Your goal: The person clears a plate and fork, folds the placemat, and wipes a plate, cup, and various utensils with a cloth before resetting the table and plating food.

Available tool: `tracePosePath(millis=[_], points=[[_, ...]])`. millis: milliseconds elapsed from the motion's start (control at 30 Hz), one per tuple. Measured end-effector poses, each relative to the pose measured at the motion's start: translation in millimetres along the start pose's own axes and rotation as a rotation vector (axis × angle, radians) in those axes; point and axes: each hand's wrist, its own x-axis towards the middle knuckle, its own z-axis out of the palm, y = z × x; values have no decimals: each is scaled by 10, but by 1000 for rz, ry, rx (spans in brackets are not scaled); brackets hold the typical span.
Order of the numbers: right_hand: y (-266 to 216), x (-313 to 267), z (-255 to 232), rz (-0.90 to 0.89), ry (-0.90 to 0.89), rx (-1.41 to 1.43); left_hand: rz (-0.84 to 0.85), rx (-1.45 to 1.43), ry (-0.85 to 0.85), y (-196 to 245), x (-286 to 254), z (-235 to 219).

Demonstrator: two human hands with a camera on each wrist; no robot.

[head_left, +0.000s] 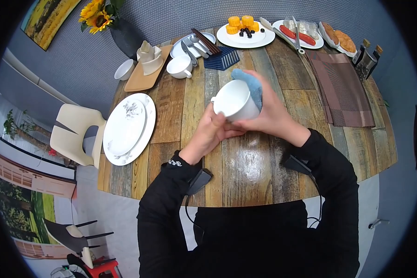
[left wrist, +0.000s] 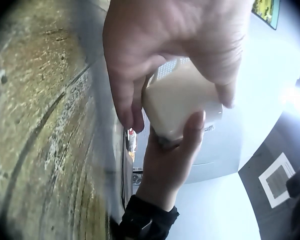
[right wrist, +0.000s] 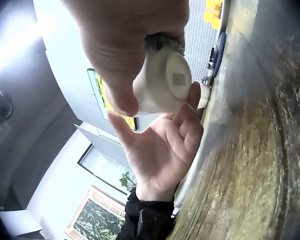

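A white cup [head_left: 234, 99] is held between both hands above the table, tilted so its mouth shows in the head view. My left hand [head_left: 211, 129] grips it from the left and below, thumb at the rim near the handle. With my right hand [head_left: 273, 111] I press a blue cloth [head_left: 251, 85] against its far right side, thumb along the near wall. In the right wrist view the cup's base [right wrist: 178, 77] carries a small square mark, and left fingertips lie by it. From the left wrist view the cup's wall [left wrist: 177, 97] shows between both thumbs; most of the cloth is hidden.
Stacked white plates [head_left: 143, 129] lie at the left. Behind stand a second cup [head_left: 179, 67], a wooden tray [head_left: 141, 83] with a folded napkin, and a plate of cutlery [head_left: 210, 37]. Food plates [head_left: 245, 42] line the back; brown placemats [head_left: 340, 88] lie right.
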Motion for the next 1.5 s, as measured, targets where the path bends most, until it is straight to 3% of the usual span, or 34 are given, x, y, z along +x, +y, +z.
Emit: tracePosePath(millis=[133,200,267,367,500,667,1000,1067,1400,1500], points=[[-44,-13,38,-181,-108,-169,-44,-217,-21,-36,9,71],[-34,-37,53,-154,-111,-148,-18,-307,16,-70,21,59],[-1,-37,51,-176,-162,-84,-10,-204,156,-54,24,49],[-45,-19,-3,-137,-298,33,-105,-42,202,-90,-1,-45],[-105,12,-79,-75,-412,26,-121,28,204,-91,-13,-65],[-89,28,-114,-30,-527,145,-1,210,76,-109,14,-151],[-19,-2,-58,-2,-391,148,140,-49,154,20,7,-104],[3,-11,-55,116,-388,197,163,-85,189,43,-1,-124],[192,64,-206,244,-408,216,135,-53,259,23,6,-209],[233,79,-244,468,-255,302,131,23,259,43,13,-138]])
